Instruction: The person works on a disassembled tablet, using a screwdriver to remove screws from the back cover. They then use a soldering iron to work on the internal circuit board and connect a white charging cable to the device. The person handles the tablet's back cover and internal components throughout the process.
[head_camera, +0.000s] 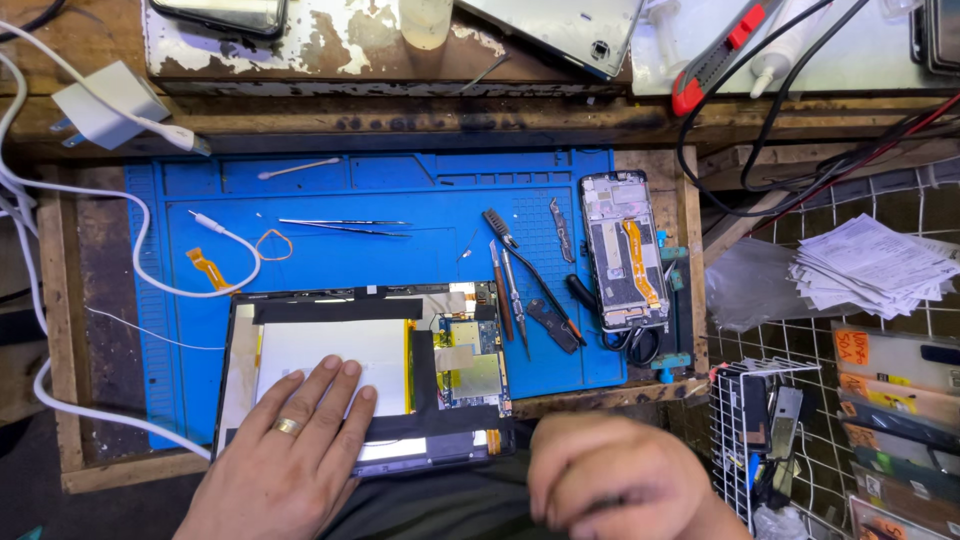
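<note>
Wooden bench (70, 330), blue mat (400, 200) on top. Opened tablet (440, 370) at the mat's near edge, back off, white battery and board exposed. Left hand (295, 440) laid flat and open on the battery, gripping nothing. Right hand (615, 485) closed in a loose fist near the tablet's right corner; contents, if any, impossible to tell. Stripped phone (625, 250) far right, tweezers (345, 227) far centre. Possible trouble: heavy palm pressure denting the battery or straining the glued tape.

One head-worn camera is looking steeply down from close above at the blue mat (400, 200) and the workbench's wooden edge (130, 470).
</note>
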